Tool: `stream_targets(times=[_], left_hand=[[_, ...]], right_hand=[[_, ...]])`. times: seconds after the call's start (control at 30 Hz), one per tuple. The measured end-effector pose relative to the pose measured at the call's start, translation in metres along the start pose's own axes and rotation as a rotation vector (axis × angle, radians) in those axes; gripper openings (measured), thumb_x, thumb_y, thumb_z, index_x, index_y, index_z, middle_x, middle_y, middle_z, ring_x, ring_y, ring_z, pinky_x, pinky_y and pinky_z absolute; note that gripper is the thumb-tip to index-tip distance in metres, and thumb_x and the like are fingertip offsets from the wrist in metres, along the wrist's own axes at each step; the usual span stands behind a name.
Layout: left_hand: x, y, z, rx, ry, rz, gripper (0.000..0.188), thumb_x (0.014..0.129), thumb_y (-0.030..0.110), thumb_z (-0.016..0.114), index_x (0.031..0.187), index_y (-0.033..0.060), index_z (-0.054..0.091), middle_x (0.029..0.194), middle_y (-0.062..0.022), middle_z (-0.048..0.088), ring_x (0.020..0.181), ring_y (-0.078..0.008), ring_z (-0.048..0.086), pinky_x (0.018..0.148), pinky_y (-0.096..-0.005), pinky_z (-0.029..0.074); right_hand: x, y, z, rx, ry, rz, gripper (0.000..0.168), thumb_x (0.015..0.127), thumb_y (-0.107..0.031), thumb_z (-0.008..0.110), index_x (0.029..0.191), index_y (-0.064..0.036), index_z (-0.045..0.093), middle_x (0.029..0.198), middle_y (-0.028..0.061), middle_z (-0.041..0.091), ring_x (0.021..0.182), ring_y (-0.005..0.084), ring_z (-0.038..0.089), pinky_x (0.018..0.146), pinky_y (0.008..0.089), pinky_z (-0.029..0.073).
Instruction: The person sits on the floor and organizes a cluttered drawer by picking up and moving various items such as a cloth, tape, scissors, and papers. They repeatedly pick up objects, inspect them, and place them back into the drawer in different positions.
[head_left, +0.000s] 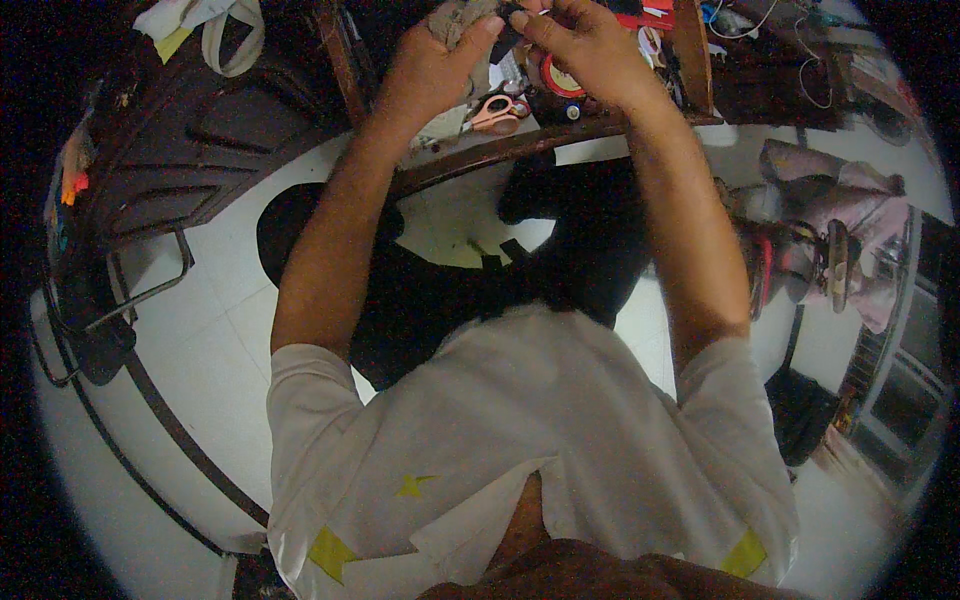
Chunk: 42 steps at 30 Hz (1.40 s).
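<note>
My left hand is at the top edge of the view, closed around a bunched grey cloth. Close beside it, my right hand has its thumb and fingers pinched together at a small dark item. What that item is cannot be made out, as the picture's edge cuts it off. Beneath both hands lies an open wooden drawer full of small things. Scissors with pink-orange handles lie near its front. A round red container or roll with a pale face is partly covered by my right hand.
Dark wooden furniture with a carved panel stands to the left, with a white strap over it. Red packets and a white cable are at the upper right. A chair's metal frame stands left on the tiled floor.
</note>
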<state>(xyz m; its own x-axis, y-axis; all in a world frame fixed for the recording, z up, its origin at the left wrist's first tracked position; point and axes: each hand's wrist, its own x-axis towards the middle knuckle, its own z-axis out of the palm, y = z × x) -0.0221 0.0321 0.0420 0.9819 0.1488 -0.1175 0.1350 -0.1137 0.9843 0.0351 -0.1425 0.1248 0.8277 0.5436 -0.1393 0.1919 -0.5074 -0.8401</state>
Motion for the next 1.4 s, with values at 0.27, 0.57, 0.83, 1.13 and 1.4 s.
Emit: stream_targets(times=[0.27,0.57,0.83,1.13,1.4], left_hand=[[0.002,0.001,-0.023,-0.357,-0.065,-0.099,0.041,0.096,0.041,0.061,0.106,0.0018,0.067,0.093,-0.0055,0.066,0.084,-0.0170,0.061,0.073,-0.0321,0.049],[0.006,-0.003,-0.011,-0.308,0.158,-0.024,0.036,0.099,0.036,0.056,0.110,0.0031,0.067,0.096,-0.0043,0.067,0.087,-0.0156,0.062,0.075,-0.0299,0.049],[0.019,-0.017,-0.053,-0.762,0.225,0.199,0.033,0.100,0.035,0.056,0.102,0.0035,0.068,0.085,-0.0082,0.067,0.073,-0.0197,0.064,0.067,-0.0335,0.051],[0.006,-0.002,-0.054,-0.758,0.312,0.011,0.036,0.097,0.038,0.060,0.100,0.0030,0.069,0.085,-0.0092,0.068,0.074,-0.0217,0.065,0.068,-0.0354,0.053],[0.008,-0.012,-0.055,-0.805,0.347,0.022,0.034,0.096,0.036,0.063,0.106,0.0043,0.069,0.090,-0.0073,0.070,0.081,-0.0198,0.067,0.072,-0.0351,0.054]], right_hand=[[0.009,0.011,0.012,0.170,0.276,-0.122,0.019,0.095,-0.021,0.065,0.097,-0.004,0.057,0.079,0.0015,0.057,0.072,0.0118,0.054,0.065,0.0285,0.046],[0.004,0.016,0.030,0.462,0.347,-0.082,0.015,0.094,-0.014,0.065,0.100,-0.008,0.053,0.078,-0.0010,0.055,0.069,0.0077,0.052,0.060,0.0237,0.043],[0.022,0.099,0.039,-0.112,0.263,0.038,0.035,0.086,-0.015,0.073,0.110,0.001,0.055,0.093,0.0107,0.066,0.084,0.0171,0.064,0.075,0.0311,0.052],[0.047,0.130,0.082,-0.249,0.150,0.041,0.046,0.084,-0.026,0.076,0.115,0.002,0.057,0.106,0.0148,0.068,0.096,0.0231,0.065,0.085,0.0343,0.052],[0.053,0.145,0.078,-0.764,0.041,-0.096,0.039,0.091,-0.034,0.062,0.115,-0.004,0.065,0.109,0.0192,0.069,0.101,0.0357,0.067,0.088,0.0416,0.052]])
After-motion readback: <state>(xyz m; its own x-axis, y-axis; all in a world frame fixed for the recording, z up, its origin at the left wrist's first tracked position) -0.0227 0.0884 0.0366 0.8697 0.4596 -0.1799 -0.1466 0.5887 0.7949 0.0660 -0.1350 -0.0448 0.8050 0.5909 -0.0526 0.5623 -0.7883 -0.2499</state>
